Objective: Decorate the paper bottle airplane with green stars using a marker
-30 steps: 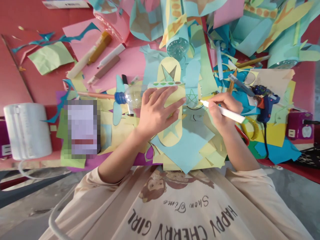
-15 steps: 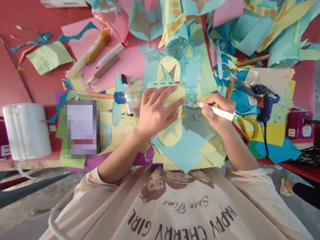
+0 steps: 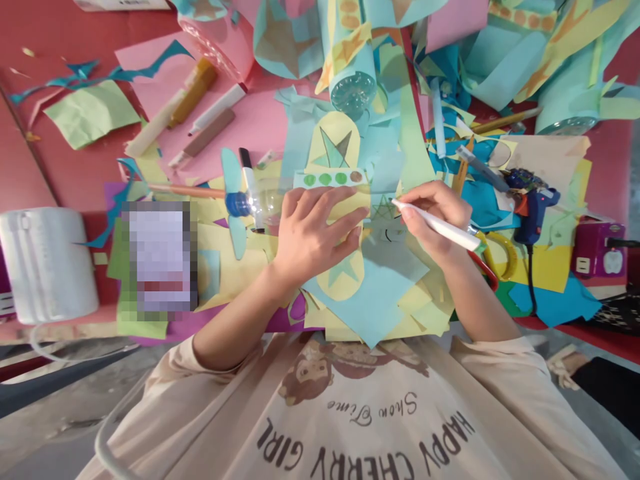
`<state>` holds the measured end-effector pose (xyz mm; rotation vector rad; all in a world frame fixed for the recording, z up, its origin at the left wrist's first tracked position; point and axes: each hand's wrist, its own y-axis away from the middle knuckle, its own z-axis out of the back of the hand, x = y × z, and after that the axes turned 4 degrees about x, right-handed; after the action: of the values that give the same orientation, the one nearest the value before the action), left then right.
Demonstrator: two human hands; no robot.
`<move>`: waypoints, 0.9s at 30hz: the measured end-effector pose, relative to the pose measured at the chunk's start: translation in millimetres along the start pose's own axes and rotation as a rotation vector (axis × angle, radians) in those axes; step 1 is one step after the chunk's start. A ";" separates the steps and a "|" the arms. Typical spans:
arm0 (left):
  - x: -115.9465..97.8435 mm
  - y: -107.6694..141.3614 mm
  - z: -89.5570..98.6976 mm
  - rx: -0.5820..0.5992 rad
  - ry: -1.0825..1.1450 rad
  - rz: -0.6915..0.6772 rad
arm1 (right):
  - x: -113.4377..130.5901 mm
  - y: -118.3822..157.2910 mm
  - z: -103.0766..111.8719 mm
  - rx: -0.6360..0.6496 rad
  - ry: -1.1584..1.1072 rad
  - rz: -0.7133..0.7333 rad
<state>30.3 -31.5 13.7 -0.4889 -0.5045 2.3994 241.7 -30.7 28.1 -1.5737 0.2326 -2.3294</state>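
My left hand [image 3: 313, 230] lies over a clear plastic bottle [image 3: 270, 200] on its side, wrapped in yellow and blue paper, fingers curved round it. A blue cap [image 3: 239, 204] with a light blue paper propeller [image 3: 233, 170] is at its left end. Yellow oval wings [image 3: 336, 137] with blue and dark star shapes stick out above and below. A strip of green and brown dots [image 3: 325, 179] shows just above my fingers. My right hand [image 3: 440, 213] grips a white marker [image 3: 440, 229] with a green end, its tip at a green-outlined star [image 3: 383, 207] on the blue paper.
Several markers [image 3: 217, 107] lie on pink paper at upper left. A glue gun [image 3: 531, 217], yellow-handled scissors [image 3: 505, 257] and paper scraps are at right. A phone [image 3: 160, 257] and white case [image 3: 47, 263] sit at left. Other paper-covered bottles [image 3: 353, 90] stand at the back.
The bottle has rolled towards me under my left hand, so the dotted strip shows more fully and the propeller has turned. The marker has shifted slightly left and up.
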 end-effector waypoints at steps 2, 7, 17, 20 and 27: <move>-0.1 0.3 -0.7 0.005 0.029 0.006 | 0.8 1.0 -0.9 0.025 0.020 -0.021; 1.0 -0.3 -1.8 -0.003 -0.008 -0.010 | -0.8 1.2 -3.1 0.037 0.076 0.020; 1.1 -0.3 -3.3 -0.008 0.041 0.006 | 2.9 -3.3 -0.4 0.095 0.233 0.102; 1.6 -0.2 -3.6 -0.042 0.017 -0.016 | 1.7 -2.7 -0.2 0.106 0.235 0.098; 4.3 0.1 -5.0 -0.021 0.036 -0.006 | -3.1 -1.4 -1.6 0.062 0.165 0.056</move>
<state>29.4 -27.6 8.5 -0.5379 -0.5152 2.3778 241.0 -28.4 25.2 -1.3309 0.2369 -2.4005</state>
